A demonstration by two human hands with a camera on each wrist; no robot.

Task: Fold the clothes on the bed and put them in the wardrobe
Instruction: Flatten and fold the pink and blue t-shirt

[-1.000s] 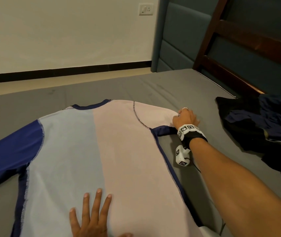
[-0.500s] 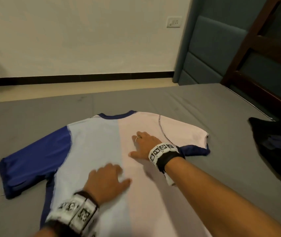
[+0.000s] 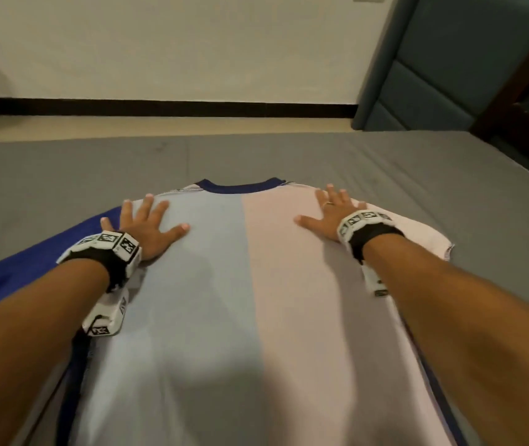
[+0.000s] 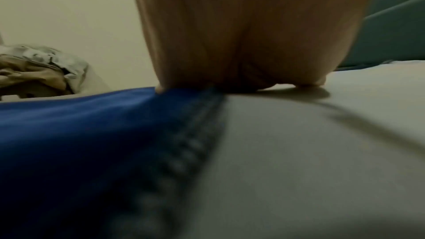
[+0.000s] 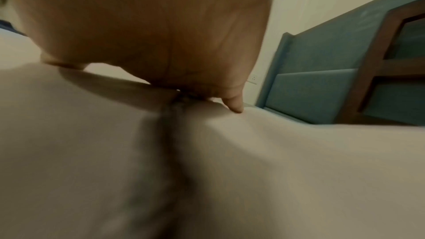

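The pale blue, pink and navy colour-block T-shirt (image 3: 224, 284) lay unfolded on the grey bed (image 3: 417, 175), left hand (image 3: 147, 226) and right hand (image 3: 330, 214) pressing it flat with fingers spread, so folding and the wardrobe seemingly remained.

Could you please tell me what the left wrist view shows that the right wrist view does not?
Only the left wrist view shows the shirt's blue sleeve, its stitched seam under the left hand, and a crumpled heap of cloth by the wall. Only the right wrist view shows the right hand on the pink panel, the teal padded headboard with its wooden frame, and a wall socket. Both show a flat palm pressing the shirt, from very near and blurred.
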